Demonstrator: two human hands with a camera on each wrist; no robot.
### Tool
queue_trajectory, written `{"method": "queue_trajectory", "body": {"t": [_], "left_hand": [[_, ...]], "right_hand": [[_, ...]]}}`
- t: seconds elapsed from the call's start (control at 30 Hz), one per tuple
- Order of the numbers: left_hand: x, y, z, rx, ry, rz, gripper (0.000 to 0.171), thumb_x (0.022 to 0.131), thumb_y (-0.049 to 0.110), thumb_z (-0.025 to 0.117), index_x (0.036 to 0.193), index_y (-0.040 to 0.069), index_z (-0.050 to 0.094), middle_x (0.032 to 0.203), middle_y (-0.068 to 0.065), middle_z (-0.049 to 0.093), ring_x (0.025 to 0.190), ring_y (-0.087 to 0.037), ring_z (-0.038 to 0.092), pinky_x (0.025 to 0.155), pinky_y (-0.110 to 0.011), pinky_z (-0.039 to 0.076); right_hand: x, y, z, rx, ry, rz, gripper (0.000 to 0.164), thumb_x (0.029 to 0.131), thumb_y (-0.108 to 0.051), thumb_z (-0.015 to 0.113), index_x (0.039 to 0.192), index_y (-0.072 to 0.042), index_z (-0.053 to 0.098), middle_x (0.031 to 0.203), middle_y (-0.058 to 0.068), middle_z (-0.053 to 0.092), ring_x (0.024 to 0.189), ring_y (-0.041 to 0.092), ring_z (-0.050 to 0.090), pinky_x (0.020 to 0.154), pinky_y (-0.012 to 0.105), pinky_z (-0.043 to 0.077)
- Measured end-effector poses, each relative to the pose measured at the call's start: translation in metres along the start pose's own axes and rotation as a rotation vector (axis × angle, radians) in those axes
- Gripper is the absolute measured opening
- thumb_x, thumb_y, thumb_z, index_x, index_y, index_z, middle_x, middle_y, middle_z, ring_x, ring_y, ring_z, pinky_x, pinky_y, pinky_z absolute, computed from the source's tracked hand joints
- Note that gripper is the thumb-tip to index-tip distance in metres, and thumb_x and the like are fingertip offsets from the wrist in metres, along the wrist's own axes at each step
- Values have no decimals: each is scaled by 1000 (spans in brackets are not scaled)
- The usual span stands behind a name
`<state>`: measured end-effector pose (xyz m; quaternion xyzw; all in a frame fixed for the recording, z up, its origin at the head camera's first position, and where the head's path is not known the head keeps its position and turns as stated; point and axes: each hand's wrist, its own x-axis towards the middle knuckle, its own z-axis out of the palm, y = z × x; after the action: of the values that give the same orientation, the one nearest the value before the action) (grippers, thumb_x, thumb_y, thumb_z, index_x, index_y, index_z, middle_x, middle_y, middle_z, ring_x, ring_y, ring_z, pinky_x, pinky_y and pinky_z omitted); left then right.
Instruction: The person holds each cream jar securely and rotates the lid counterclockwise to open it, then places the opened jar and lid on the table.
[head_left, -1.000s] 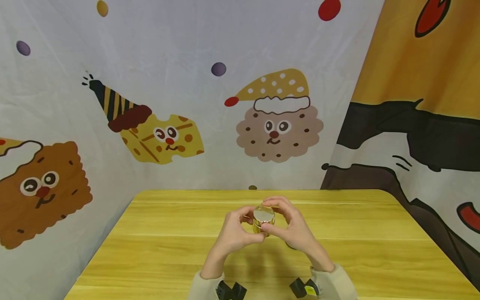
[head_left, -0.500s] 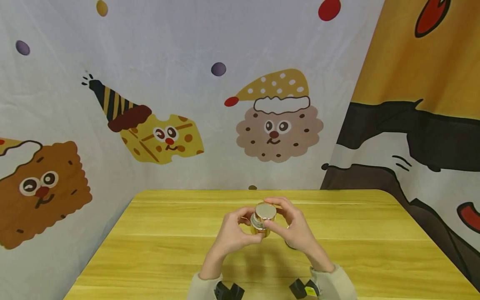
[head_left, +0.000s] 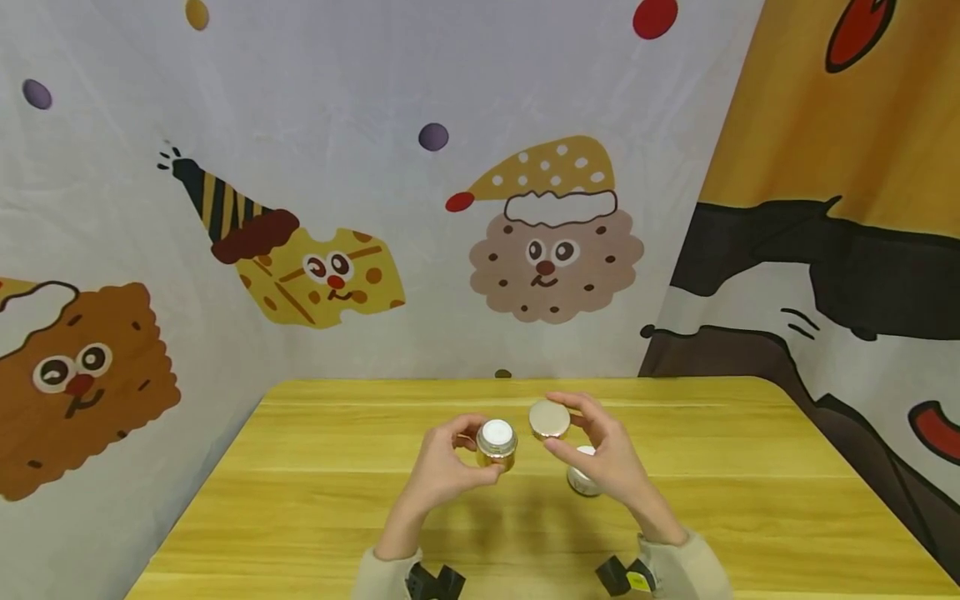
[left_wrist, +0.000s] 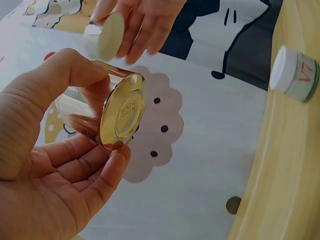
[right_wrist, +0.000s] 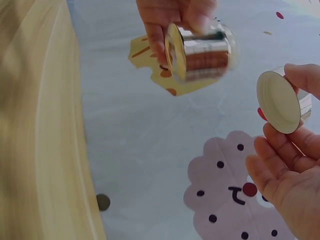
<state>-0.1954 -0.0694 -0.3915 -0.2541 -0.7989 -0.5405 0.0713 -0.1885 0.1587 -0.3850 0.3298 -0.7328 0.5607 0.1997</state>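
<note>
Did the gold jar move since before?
Yes, left: in the head view, the gold jar was mostly right of the lowest printed dot; now its middle is slightly left.

- The head view looks forward and down from above and behind the gold jar (head_left: 497, 451), the farthest off, taking in the wooden table (head_left: 337, 487) beneath it and the printed cloth backdrop (head_left: 337, 75) beyond it.
- The left wrist view faces the gold jar's underside from close below, turned sideways so the table lies to its right.
- The right wrist view, close to the gold lid (right_wrist: 278, 102), looks past it toward the gold jar, with the table to the jar's left.
- All three share jar, lid and cookie print (head_left: 556, 287); head and left wrist share the white jar (left_wrist: 294, 75).
</note>
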Motion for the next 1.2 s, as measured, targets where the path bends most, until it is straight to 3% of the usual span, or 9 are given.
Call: {"method": "queue_trajectory", "body": {"t": [0.13,0.37,0.43,0.6,0.9,1.1,1.2], "left_hand": [[-3,-13,-5,6,16,-6,41,65,5,80,103,5,66,94,-3,65,84,-17,57,73,-27,50],[-9,-23,-13,21,42,-4,41,64,3,80,102,3,65,94,-4,64,85,-18,57,72,-28,51],[-10,-25,-15,32,49,-2,40,64,3,79,102,3,65,94,-4,64,84,-18,57,71,-27,51],[-13,-28,-18,52,54,5,39,65,4,80,101,3,66,93,-4,64,84,-17,57,71,-26,51],[-18,-31,-24,51,71,-43,40,64,2,81,101,5,66,92,-2,64,83,-16,57,72,-28,50],[-20,-33,-26,31,80,-98,42,62,-1,81,101,5,67,92,-1,64,84,-16,56,73,-29,50],[-21,-33,-27,24,84,-122,42,62,-2,80,101,5,67,92,0,64,85,-17,56,73,-28,50]], "right_hand": [[-6,4,-8,7,22,18,53,72,17,69,121,11,51,122,4,54,109,8,51,91,18,43],[-18,10,-26,-29,54,35,52,67,21,70,114,9,50,113,20,53,107,6,53,89,16,44],[-20,11,-31,-43,56,31,52,66,22,70,114,10,51,113,19,53,107,6,53,89,16,44],[-28,12,-44,-93,49,36,53,67,22,70,115,9,51,118,5,54,107,5,52,89,15,43],[-42,12,-65,-166,61,23,55,69,22,67,121,7,55,120,7,56,107,8,51,89,14,42],[-54,12,-78,-126,89,60,52,71,25,62,119,14,46,120,0,55,107,5,52,85,12,44],[-58,11,-83,-111,116,90,51,69,27,62,115,15,45,114,2,55,104,5,54,84,13,45]]}}
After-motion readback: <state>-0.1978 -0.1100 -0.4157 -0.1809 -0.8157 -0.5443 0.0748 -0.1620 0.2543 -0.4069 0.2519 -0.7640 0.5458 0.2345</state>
